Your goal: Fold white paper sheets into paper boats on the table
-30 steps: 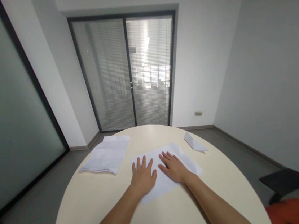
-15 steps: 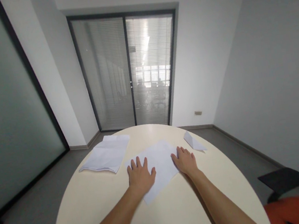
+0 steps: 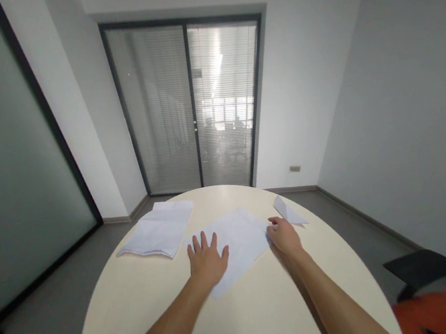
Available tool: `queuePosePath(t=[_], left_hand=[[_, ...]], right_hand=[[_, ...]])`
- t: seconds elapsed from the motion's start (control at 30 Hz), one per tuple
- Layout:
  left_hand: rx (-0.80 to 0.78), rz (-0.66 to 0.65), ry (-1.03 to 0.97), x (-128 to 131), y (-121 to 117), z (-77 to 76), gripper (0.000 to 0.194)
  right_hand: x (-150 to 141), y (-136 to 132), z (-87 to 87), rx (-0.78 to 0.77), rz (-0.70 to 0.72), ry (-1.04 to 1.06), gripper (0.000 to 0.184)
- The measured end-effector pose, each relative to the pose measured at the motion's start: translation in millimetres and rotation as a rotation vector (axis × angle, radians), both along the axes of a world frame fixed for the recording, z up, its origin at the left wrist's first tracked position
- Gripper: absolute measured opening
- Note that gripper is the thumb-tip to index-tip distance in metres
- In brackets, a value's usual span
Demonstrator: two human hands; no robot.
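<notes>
A white sheet of paper (image 3: 242, 240) lies at a slant on the round table, one corner pointing towards me. My left hand (image 3: 208, 261) rests flat on its left part with the fingers spread. At the sheet's right corner, my right hand (image 3: 284, 236) has its fingers curled in and closed on the paper's edge; the fingertips are partly hidden. Just beyond that hand is a folded piece of paper (image 3: 289, 213), roughly triangular, lying apart from the sheet.
A stack of white paper (image 3: 159, 229) lies at the table's left. The cream table (image 3: 242, 327) has a rounded edge. An orange and black chair (image 3: 439, 311) stands at the lower right. Beyond the table are a glass partition with blinds (image 3: 193, 105) and white walls.
My right hand has shifted slightly right, from lying with fingers extended on the sheet to curled at its right corner. My left hand stays spread on the paper, moved very slightly left.
</notes>
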State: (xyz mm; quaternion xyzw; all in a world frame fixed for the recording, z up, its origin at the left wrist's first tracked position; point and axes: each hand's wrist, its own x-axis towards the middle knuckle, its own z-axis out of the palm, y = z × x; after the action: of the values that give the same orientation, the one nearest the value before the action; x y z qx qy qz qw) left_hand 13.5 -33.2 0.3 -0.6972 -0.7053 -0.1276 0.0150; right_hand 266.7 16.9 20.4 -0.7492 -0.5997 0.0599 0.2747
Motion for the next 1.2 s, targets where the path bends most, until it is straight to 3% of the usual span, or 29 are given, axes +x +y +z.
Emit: queuePosePath(t=[0.1,0.27,0.43,0.6,0.77,1.0,1.2], left_hand=[[0.045,0.01,0.036,-0.7,-2.1,5.0,0.064],[0.13,-0.027,0.059,-1.1,-7.9,16.2,0.061],[0.144,-0.128,0.046,0.9,-8.7,18.0,0.058],[0.073,-0.25,-0.004,0.6,-9.0,23.1,0.047],[0.059,-0.293,0.0,-2.6,-9.2,27.4,0.035],[0.061,-0.334,-0.026,-5.1,-5.6,16.5,0.042],[0.05,-0.343,-0.019,-7.1,-3.3,14.9,0.046]], right_hand=[[-11.3,-5.1,5.2,0.053,0.048,-0.075,0.035],[-32.0,-18.7,9.9,-0.048,0.19,-0.124,0.041],[-30.8,-21.9,6.7,-0.068,0.294,-0.245,0.039],[-19.4,-14.1,-0.7,-0.065,0.187,-0.233,0.039],[-8.1,-2.9,-12.9,-0.048,0.075,-0.237,0.05],[0.4,7.6,-11.4,0.008,0.003,0.048,0.063],[2.7,9.9,-13.8,-0.025,-0.012,-0.02,0.057]])
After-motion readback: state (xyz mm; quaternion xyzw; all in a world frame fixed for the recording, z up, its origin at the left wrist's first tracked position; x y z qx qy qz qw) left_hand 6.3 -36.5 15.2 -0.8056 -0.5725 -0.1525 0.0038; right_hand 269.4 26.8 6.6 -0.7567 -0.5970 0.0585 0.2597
